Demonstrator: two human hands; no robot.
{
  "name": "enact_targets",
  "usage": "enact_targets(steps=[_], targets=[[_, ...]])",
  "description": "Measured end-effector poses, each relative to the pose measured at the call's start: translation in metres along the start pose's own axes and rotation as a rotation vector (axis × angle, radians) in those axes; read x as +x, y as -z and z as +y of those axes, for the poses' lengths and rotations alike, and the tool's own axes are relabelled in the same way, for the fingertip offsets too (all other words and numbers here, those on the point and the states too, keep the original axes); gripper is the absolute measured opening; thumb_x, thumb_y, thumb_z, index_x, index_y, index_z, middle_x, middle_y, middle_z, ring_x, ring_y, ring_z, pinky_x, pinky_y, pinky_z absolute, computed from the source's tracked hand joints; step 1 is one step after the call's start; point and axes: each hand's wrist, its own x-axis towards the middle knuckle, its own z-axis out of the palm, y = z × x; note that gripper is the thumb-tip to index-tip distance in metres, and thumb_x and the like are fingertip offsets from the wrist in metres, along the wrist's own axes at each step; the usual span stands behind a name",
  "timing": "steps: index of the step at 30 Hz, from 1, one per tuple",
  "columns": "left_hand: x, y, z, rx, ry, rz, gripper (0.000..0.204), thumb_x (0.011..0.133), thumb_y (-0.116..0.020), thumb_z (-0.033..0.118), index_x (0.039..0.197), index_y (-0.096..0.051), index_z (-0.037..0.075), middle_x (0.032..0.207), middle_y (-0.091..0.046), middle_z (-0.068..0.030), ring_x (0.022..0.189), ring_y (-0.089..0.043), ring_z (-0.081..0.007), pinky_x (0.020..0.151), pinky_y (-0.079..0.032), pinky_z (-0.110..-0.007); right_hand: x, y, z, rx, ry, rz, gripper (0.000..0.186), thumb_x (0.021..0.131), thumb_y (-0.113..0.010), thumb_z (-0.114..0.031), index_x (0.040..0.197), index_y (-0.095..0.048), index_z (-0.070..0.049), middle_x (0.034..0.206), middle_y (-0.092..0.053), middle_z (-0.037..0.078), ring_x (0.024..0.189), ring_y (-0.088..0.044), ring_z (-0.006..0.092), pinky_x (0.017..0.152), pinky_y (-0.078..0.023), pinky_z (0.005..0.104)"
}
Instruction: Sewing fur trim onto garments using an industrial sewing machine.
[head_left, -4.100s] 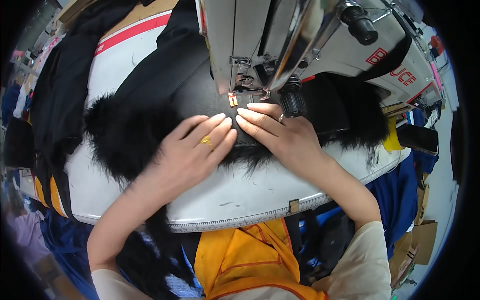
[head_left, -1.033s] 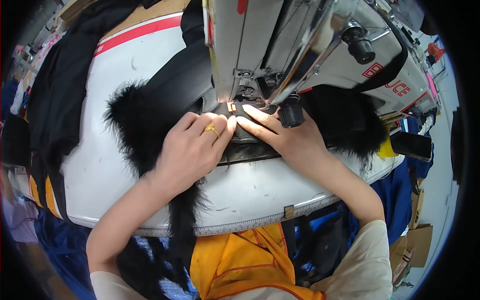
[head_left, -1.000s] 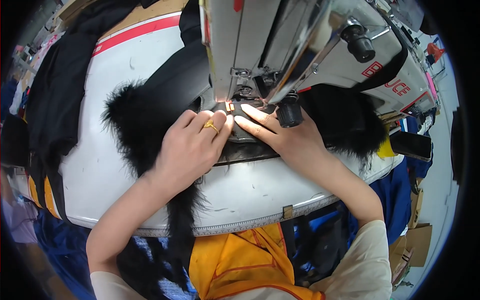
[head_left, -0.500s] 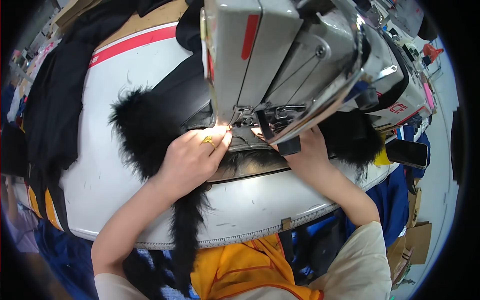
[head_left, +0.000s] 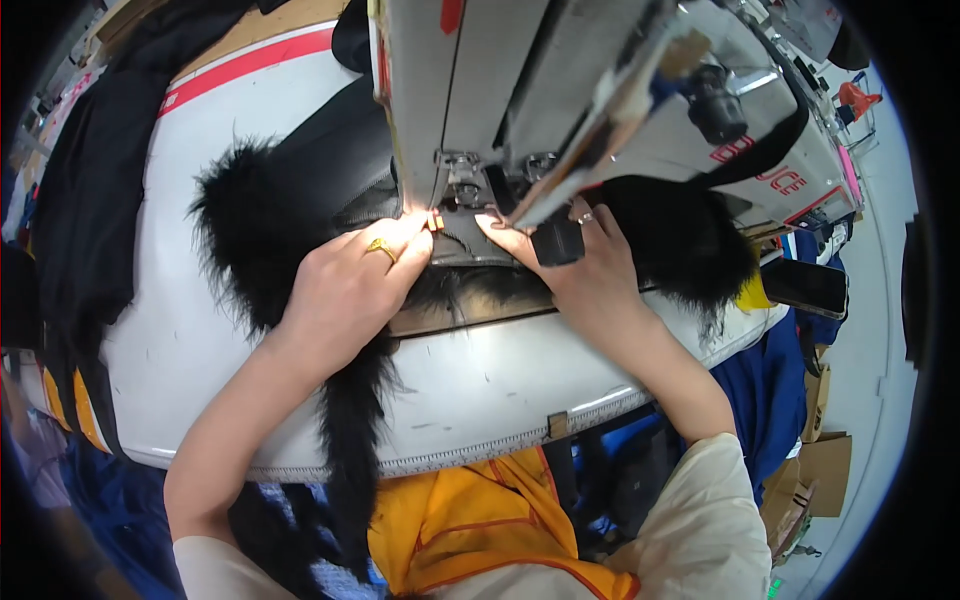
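Observation:
A black leather-like piece with long fur trim (head_left: 240,225) lies under the sewing machine head (head_left: 480,95). My left hand (head_left: 350,285), with a yellow ring, is closed, its fingertips pinching the piece's lit edge just left of the needle area. To the right, my right hand (head_left: 595,265) holds the piece down, its thumb reaching toward the needle area. A black part of the machine hides some of its fingers, and a ring shows on one. Black fur hangs over the table's front edge below my left wrist.
A measuring strip (head_left: 480,455) runs along the white table's (head_left: 220,380) front edge. Black cloth (head_left: 95,210) drapes over the left side. A dark phone (head_left: 805,285) lies at the right edge. Cardboard boxes (head_left: 825,470) stand at lower right, and orange cloth (head_left: 470,530) covers my lap.
The whole view has shifted, so machine, table and hands appear farther left and higher. Both hands stay on the black piece beside the needle area.

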Motion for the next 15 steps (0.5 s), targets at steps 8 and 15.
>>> enact_targets(steps=[8,15], targets=[[-0.033,0.035,0.053,0.506,0.273,-0.383,0.045,0.079,-0.054,0.004,0.124,-0.053,-0.001,0.121,-0.059,-0.0169,0.107,-0.058,-0.0242,0.076,-0.053,-0.031,0.013,0.016,0.006,0.081,-0.067,-0.328,0.068,0.068,-0.057,0.007,0.130,-0.054,-0.021,0.124,-0.060,0.002,0.110,-0.056,0.0251,0.091,-0.045,0.0372],[-0.016,0.012,-0.050,0.183,0.175,-0.282,0.058,0.081,-0.044,-0.004,0.135,-0.046,0.017,0.136,-0.048,-0.0084,0.123,-0.047,-0.0297,0.105,-0.033,-0.048,0.030,0.012,-0.002,0.005,0.023,-0.461,0.066,0.066,-0.060,0.003,0.131,-0.049,-0.002,0.119,-0.060,0.014,0.084,-0.063,0.0299,0.077,-0.052,0.0365]])
